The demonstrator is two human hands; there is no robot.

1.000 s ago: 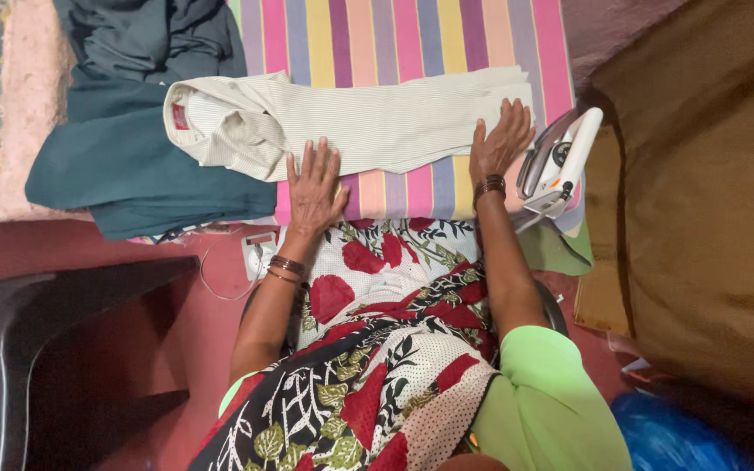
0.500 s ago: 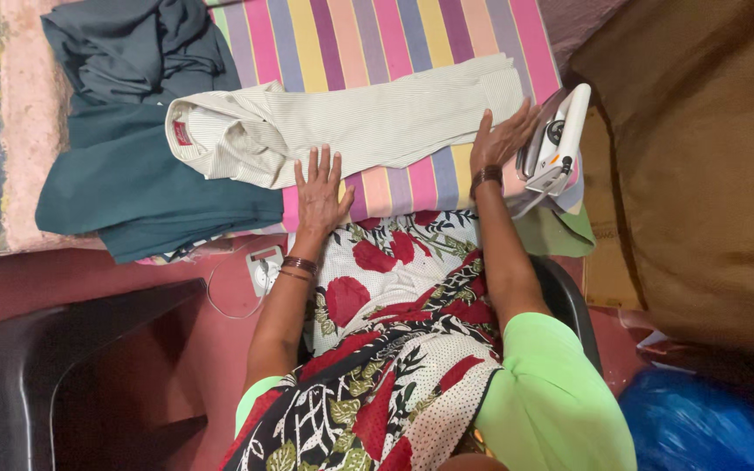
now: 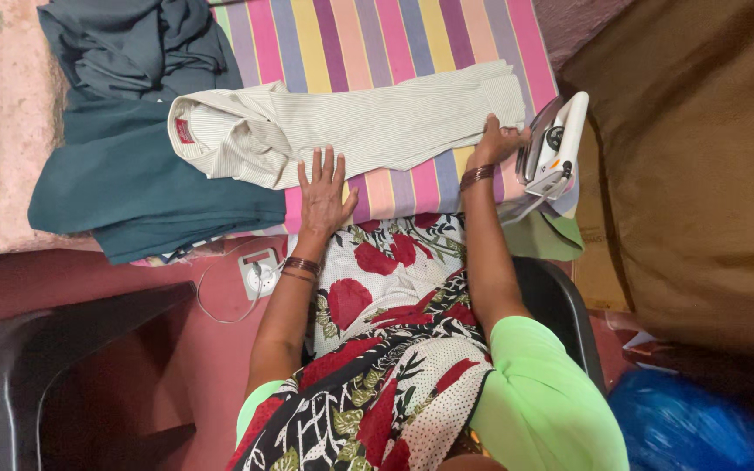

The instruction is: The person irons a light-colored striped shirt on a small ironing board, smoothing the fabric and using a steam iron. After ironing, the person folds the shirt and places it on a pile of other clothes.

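Evidently, a folded pale striped shirt was laid across the striped ironing cloth, its collar end overlapping a heap of dark green garments beside it. The left hand was pressed flat and unclenched on the shirt's near edge, fingers spread, nothing gripped. At the shirt's far end from the collar, the right hand was curled over the fabric edge, apparently pinching it, just beside a white iron stood on its heel at the cloth's end. Smoothing would likely be done best with the flat palm kept as an anchor while the pinched end was drawn taut, knuckles being held clear of the iron's soleplate.
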